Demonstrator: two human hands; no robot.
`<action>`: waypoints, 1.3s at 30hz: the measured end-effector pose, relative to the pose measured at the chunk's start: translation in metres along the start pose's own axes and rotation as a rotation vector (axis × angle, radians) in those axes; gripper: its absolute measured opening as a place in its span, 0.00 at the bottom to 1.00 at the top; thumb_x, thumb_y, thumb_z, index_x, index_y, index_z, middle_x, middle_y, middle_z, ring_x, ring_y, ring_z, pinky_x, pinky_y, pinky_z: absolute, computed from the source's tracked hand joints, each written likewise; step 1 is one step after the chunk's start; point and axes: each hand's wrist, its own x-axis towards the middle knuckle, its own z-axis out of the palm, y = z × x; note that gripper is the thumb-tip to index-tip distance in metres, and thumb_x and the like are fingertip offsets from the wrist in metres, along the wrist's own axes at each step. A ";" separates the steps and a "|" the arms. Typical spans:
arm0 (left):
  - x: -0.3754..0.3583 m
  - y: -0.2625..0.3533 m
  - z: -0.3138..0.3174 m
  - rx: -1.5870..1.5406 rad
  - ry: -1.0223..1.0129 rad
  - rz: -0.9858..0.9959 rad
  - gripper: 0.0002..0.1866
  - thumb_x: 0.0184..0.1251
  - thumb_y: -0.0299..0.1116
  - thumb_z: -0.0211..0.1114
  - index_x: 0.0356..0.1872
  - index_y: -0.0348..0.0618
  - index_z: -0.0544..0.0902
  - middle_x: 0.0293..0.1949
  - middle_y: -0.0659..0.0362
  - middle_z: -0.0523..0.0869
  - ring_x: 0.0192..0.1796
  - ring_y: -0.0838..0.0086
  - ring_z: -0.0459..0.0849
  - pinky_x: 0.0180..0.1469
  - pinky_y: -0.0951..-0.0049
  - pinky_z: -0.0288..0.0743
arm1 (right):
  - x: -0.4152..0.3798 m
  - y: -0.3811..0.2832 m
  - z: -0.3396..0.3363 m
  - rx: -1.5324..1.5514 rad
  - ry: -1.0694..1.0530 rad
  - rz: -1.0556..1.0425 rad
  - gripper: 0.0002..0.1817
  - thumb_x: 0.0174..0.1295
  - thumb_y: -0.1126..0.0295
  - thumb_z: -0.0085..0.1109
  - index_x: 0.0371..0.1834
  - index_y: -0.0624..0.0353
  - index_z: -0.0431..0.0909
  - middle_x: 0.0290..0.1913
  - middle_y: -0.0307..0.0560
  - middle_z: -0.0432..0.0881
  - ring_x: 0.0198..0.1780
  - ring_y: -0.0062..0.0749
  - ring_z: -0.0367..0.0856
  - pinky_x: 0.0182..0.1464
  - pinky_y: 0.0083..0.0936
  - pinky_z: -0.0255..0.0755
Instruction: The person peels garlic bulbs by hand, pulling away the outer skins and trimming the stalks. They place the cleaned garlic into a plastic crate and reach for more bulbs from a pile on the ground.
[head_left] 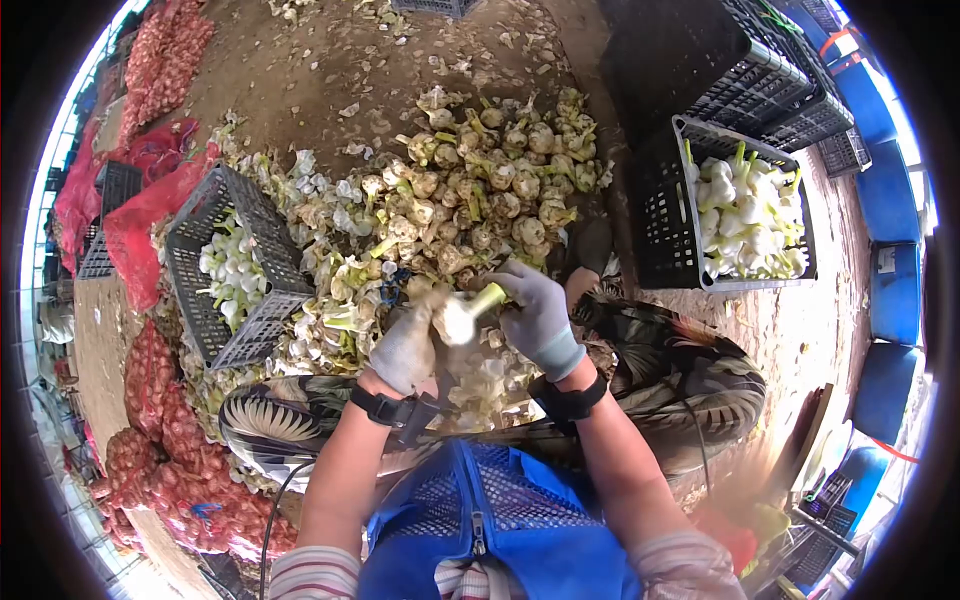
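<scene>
A garlic bulb [457,322] with a cut green stem is in front of me, its white side showing. My right hand [540,315], in a pale grey glove, is closed around the stem. On the bulb's other side, my gloved left hand [405,350] has its fingers pressed against the brownish outer skin; motion blurs those fingertips. Just beyond both hands lies a heap of unpeeled garlic [480,190] with dirty skins and short stems. Loose garlic peelings [480,385] lie below the hands, between my crossed legs.
To the left stands a black crate [250,335] with cleaned garlic inside. A fuller black crate [655,220] is at the right, near stacked dark crates [750,85]. Red mesh sacks [190,480] line the left side. Blue containers [895,290] stand along the far right.
</scene>
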 end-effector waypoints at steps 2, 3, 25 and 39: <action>-0.005 -0.007 0.003 0.610 -0.281 0.159 0.21 0.76 0.48 0.53 0.57 0.44 0.77 0.50 0.55 0.84 0.43 0.70 0.85 0.47 0.69 0.81 | 0.003 0.000 0.002 -0.255 0.135 -0.178 0.23 0.44 0.82 0.59 0.48 0.54 0.82 0.38 0.44 0.81 0.43 0.52 0.80 0.46 0.28 0.75; -0.005 -0.006 0.009 0.608 -0.279 0.155 0.21 0.76 0.48 0.53 0.57 0.44 0.77 0.50 0.55 0.84 0.43 0.70 0.85 0.47 0.69 0.81 | 0.002 0.002 0.006 -0.229 0.092 -0.108 0.26 0.46 0.84 0.56 0.52 0.56 0.81 0.44 0.45 0.81 0.48 0.44 0.82 0.50 0.27 0.75; -0.017 0.014 -0.012 1.364 0.019 0.602 0.17 0.76 0.35 0.58 0.60 0.37 0.77 0.42 0.58 0.87 0.42 0.78 0.85 0.45 0.76 0.80 | -0.003 0.031 0.004 0.806 0.284 0.350 0.15 0.71 0.65 0.60 0.53 0.66 0.78 0.35 0.35 0.82 0.33 0.17 0.75 0.39 0.17 0.70; -0.008 0.022 0.031 0.661 0.218 0.309 0.18 0.66 0.24 0.58 0.57 0.30 0.78 0.44 0.59 0.85 0.43 0.81 0.82 0.48 0.80 0.77 | -0.005 0.018 0.015 0.302 0.235 0.040 0.14 0.57 0.76 0.65 0.47 0.63 0.81 0.47 0.49 0.83 0.51 0.35 0.81 0.56 0.27 0.73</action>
